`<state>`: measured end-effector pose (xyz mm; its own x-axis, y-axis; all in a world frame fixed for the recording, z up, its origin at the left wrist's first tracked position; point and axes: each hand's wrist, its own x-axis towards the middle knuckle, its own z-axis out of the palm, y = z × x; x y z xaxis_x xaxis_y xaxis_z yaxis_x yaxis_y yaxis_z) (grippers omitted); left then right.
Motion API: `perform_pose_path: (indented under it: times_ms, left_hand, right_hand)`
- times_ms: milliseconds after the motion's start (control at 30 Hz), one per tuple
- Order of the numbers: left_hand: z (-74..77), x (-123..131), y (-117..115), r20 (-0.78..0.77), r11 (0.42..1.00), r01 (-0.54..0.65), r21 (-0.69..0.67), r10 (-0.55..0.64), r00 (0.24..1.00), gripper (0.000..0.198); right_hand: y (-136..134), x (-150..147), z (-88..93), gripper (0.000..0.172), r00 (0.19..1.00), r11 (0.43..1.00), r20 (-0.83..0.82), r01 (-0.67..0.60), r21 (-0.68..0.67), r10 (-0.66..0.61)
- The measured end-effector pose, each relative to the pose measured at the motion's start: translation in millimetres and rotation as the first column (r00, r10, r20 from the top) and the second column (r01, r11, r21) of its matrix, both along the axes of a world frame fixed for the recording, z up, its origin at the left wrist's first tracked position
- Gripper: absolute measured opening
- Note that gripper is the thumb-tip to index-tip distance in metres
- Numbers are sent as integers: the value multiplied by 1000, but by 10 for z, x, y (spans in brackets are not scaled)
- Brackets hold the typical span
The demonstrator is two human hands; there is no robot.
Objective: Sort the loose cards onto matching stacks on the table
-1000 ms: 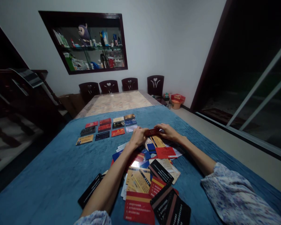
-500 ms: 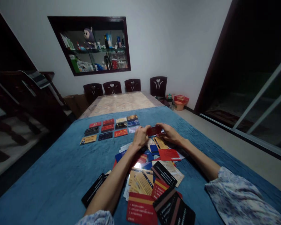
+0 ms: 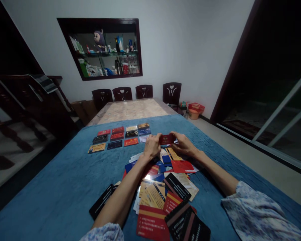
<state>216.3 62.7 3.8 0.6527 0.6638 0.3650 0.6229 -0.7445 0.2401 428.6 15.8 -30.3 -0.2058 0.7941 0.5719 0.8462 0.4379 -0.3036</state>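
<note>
A dark red card [image 3: 166,139] is held up between my two hands, just above the far end of a loose heap of cards. My left hand [image 3: 152,146] grips its left edge, and my right hand [image 3: 183,144] pinches its right edge. Below them the heap spreads toward me, with a bright red card [image 3: 182,166], yellow cards [image 3: 153,195], a red striped card [image 3: 152,222] and black striped cards [image 3: 177,187]. Left of my hands, several cards lie in rows, among them an orange-red card [image 3: 131,142], a dark blue card [image 3: 114,144] and a yellow card [image 3: 96,148].
A blue cloth [image 3: 65,180] covers the near part of the table; the bare marbled tabletop [image 3: 137,109] shows beyond it. Dark wooden chairs [image 3: 144,91] stand at the far end. A black card [image 3: 102,201] lies beside my left forearm.
The view has shifted slightly, so everything sits a little further right. Both hands still hold the dark red card, whose face now shows more clearly.
</note>
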Motion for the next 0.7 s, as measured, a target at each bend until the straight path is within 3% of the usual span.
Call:
perform_pose_path:
  times_ms: [333,567,700]
  left_hand:
    - [-10,11,-33,-161,989,-31,141,54,985,53]
    - [-50,30,-23,-182,971,-18,239,63,981,37]
    - [17,46,-53,-242,962,23,272,45,969,30]
  right_hand:
    - [7,35,-26,44,993,987,109,36,156,-53]
    - [-10,38,-7,41,985,985,170,9,174,-39]
    - [-9,68,-8,42,981,983,191,8,183,-44]
